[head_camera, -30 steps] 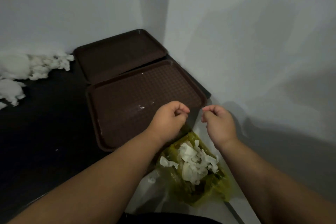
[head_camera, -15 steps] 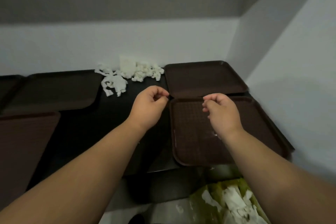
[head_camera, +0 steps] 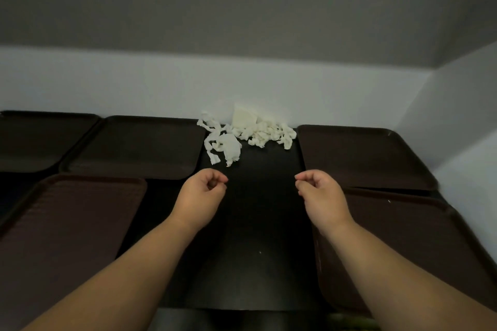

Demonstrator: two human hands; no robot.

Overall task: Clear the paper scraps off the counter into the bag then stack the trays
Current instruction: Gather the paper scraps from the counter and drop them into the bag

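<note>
Since half a second ago the view has swung to the left, away from the bag, and both hands have gone from above the front right tray to above the bare strip of the black counter. The left hand and the right hand hover well apart, each with its fingers curled to the thumb. I see nothing held in either one.

The paper scraps lie in one loose pile at the back edge of the counter, against the wall, between the back left tray and the back right tray. The bag does not show plainly now.

The step in hand, I judge, is to fetch another handful. It would go best to open both hands wide, come to the pile from its two sides and scoop inward, so that the thin strips bunch together. Light strips may slip out during the carrying, so cupped hands seem safer than a pinch.
</note>
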